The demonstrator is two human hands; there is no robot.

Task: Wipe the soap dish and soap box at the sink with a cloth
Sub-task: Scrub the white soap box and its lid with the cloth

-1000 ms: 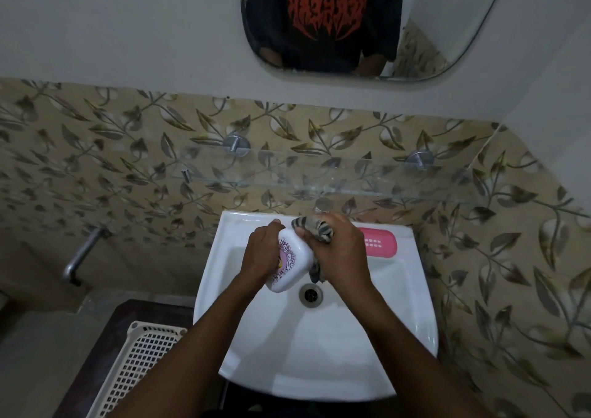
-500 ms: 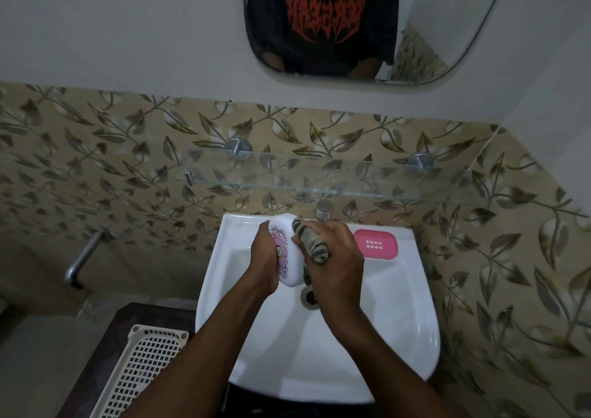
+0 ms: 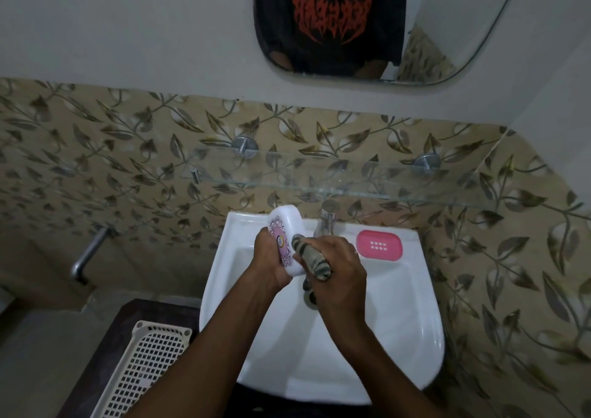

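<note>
Head view. The left hand (image 3: 268, 262) is held over the back left part of the white sink (image 3: 425, 309). Its fingers are curled round the lower half of the soap box (image 3: 283, 225). The soap box is white with a pink patterned lid and stands nearly on end. Its upper half projects above the hand, toward the tiled wall. The patterned face is turned to the left.

The right hand (image 3: 342, 269) is just beside the left, over the middle of the basin. Its fingers are closed round a grey-and-black striped cloth (image 3: 315, 259). The bunched cloth is in contact with the right side of the soap box. A loose end of the cloth hangs down below the hand, above the drain.

The pink soap dish (image 3: 379, 245) lies flat on the back rim of the sink. It is to the right of the tap (image 3: 327, 222) and apart from both hands.

A glass shelf (image 3: 319, 177) is fixed to the wall above the sink. A cream perforated basket (image 3: 144, 369) stands at the lower left.
</note>
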